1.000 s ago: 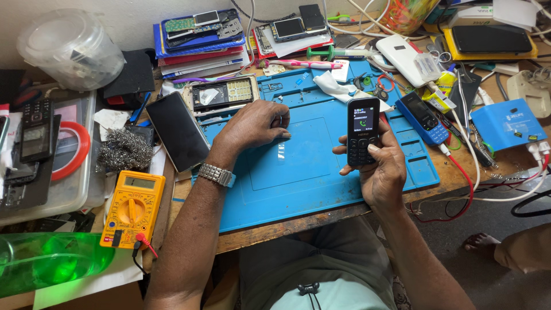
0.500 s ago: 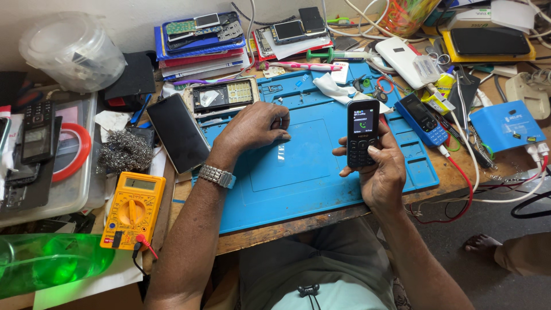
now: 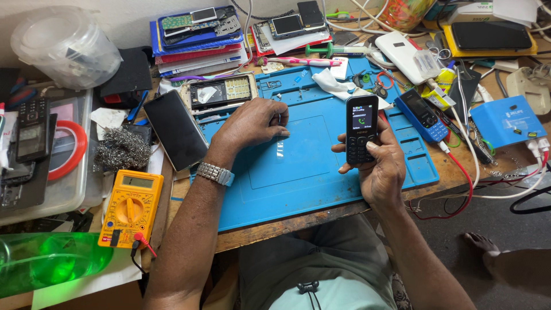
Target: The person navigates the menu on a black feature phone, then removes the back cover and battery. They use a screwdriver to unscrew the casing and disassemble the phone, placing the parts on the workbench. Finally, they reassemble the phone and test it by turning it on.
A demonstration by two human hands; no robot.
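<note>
The right hand (image 3: 379, 166) holds a black keypad phone (image 3: 361, 129) upright above the blue mat (image 3: 298, 172). The fingers wrap its lower half from behind and the thumb (image 3: 376, 146) lies across the keys. The phone screen is lit. The left hand (image 3: 252, 123) rests on the mat with fingers curled loosely; it holds nothing, only the fingertips touch the mat surface. A metal watch (image 3: 216, 173) is on that wrist.

Near the left hand lie an opened phone (image 3: 221, 92) with its back removed and a dark smartphone (image 3: 175, 129), face up. A yellow multimeter (image 3: 131, 206) sits at the desk edge, its red lead hanging down. A blue phone (image 3: 423, 115) and red wires (image 3: 459, 183) are just beside the right hand.

I think the main risk is the one-hand hold: the phone is gripped low, so a hard thumb press could tip it out onto the mat or the desk edge. Also the right wrist is near the loose wires, and a quick movement could catch them and pull the small parts off the desk.
</note>
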